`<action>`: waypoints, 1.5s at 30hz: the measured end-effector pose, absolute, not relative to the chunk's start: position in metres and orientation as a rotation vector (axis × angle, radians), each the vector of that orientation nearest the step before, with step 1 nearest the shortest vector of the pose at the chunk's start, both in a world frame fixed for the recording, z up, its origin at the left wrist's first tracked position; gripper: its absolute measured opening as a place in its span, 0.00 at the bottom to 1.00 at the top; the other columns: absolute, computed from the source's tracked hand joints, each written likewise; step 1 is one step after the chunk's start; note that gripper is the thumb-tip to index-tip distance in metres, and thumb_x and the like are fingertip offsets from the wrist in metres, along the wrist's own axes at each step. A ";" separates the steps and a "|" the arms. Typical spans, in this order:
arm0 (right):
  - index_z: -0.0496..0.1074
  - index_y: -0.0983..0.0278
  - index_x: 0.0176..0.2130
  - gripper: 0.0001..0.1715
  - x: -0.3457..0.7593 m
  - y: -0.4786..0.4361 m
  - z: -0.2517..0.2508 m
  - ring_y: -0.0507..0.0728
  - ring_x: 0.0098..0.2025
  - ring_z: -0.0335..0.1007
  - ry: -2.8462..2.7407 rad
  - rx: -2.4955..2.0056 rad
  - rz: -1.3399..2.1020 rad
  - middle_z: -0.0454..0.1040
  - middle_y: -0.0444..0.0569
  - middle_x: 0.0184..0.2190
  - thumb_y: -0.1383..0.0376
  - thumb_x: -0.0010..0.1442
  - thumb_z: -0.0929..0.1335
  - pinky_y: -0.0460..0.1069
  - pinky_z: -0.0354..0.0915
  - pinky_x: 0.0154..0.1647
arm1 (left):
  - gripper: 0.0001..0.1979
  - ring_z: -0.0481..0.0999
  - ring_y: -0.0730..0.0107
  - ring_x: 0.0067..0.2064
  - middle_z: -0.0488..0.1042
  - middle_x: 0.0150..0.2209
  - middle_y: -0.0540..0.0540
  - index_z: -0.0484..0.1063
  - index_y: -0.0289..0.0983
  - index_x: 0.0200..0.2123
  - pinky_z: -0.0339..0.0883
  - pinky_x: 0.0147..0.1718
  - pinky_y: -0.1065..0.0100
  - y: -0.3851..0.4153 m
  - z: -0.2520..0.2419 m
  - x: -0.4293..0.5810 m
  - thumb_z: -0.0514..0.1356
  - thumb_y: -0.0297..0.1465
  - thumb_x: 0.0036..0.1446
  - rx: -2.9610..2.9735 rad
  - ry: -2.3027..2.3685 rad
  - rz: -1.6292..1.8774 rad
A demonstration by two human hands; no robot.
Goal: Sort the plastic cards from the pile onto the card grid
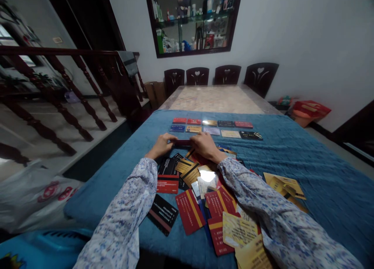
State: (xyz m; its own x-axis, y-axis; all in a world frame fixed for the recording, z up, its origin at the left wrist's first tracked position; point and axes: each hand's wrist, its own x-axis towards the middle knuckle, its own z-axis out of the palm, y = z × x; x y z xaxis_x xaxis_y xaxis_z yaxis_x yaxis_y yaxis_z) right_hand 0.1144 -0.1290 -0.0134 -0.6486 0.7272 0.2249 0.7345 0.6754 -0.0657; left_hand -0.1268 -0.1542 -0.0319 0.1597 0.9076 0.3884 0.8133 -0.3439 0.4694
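A dark red card (182, 143) is held level just above the blue cloth, between my two hands. My left hand (162, 145) pinches its left end, and my right hand (204, 145) grips the right end, its fingers covering that part. Beyond them lie two neat rows of cards, among them a blue card (177, 128), a lavender card (211, 131) and a black card (251, 135). Close below my hands spreads a loose, overlapping heap with a maroon card (190, 212), a black card (163, 214) and a yellow card (239, 229). My right forearm hides part of the heap.
A blue cloth (292, 152) covers the near part of the table; its far part (216, 99) shows a marbled top. Several gold cards (284, 187) lie right of my right sleeve. Dark chairs (228, 75) line the far end. A wooden railing (73, 87) stands left.
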 end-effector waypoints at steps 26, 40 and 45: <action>0.69 0.62 0.58 0.19 0.112 -0.128 -0.025 0.65 0.54 0.70 -2.602 -1.135 -0.130 0.81 0.59 0.50 0.67 0.70 0.61 0.56 0.53 0.52 | 0.10 0.80 0.65 0.40 0.80 0.38 0.47 0.74 0.38 0.41 0.73 0.46 0.65 -0.159 -0.031 -0.115 0.58 0.24 0.57 2.272 1.720 0.967; 0.64 0.65 0.66 0.26 0.110 -0.127 -0.030 0.66 0.60 0.65 -2.628 -1.166 -0.090 0.74 0.64 0.59 0.66 0.72 0.60 0.59 0.56 0.55 | 0.26 0.80 0.56 0.44 0.79 0.44 0.41 0.65 0.35 0.57 0.73 0.48 0.59 -0.162 -0.034 -0.107 0.57 0.22 0.55 2.328 1.731 0.717; 0.64 0.66 0.67 0.27 0.110 -0.125 -0.033 0.67 0.61 0.63 -2.620 -1.155 -0.124 0.73 0.64 0.58 0.66 0.71 0.61 0.58 0.56 0.55 | 0.25 0.79 0.55 0.49 0.78 0.48 0.39 0.66 0.37 0.57 0.72 0.51 0.57 -0.158 -0.040 -0.109 0.58 0.22 0.55 2.406 1.748 0.726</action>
State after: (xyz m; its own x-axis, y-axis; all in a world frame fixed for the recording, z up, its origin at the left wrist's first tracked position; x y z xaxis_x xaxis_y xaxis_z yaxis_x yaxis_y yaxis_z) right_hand 0.1099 -0.1252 -0.0327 -0.6435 0.7112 0.2829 0.7348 0.6775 -0.0317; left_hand -0.1089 -0.1582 -0.0398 0.2367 0.9152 0.3262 0.8772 -0.3457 0.3332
